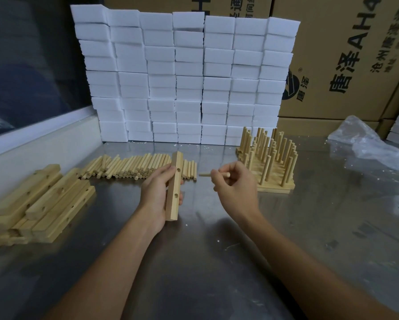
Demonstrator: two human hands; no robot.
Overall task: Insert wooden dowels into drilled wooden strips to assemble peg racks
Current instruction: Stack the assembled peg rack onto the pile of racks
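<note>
Brushed steel makes up the worktable (217, 262), with a wall of stacked white foam blocks (184, 77) at the far side and printed brown cardboard cartons (346, 54) behind it.

At the near left lies a loose heap of pale drilled wooden strips (39, 202), untouched. Beyond it, a row of short round wooden dowels (138, 168) lies side by side on the steel. The left hand (158, 192) grips one square-section drilled wooden strip (175, 188) around its middle, held nearly upright with two open holes facing right. Just to the right, well clear of the strip, the right hand (234, 184) pinches a single pale wooden dowel (206, 174) in curled fingers, lying level with its free end aimed left toward the upper hole. At the far right stand finished peg racks (268, 162), and past them a crumpled sheet of clear plastic film (364, 144).

The likeliest trouble is a skewed entry: if the dowel meets the hole off-axis it may jam or scuff the rim. Since the left-hand fingers wrap close to both holes, a slip could drive the dowel end into them. A loose grip could let the strip twist under the push, and a dropped dowel would roll on the smooth steel.
</note>
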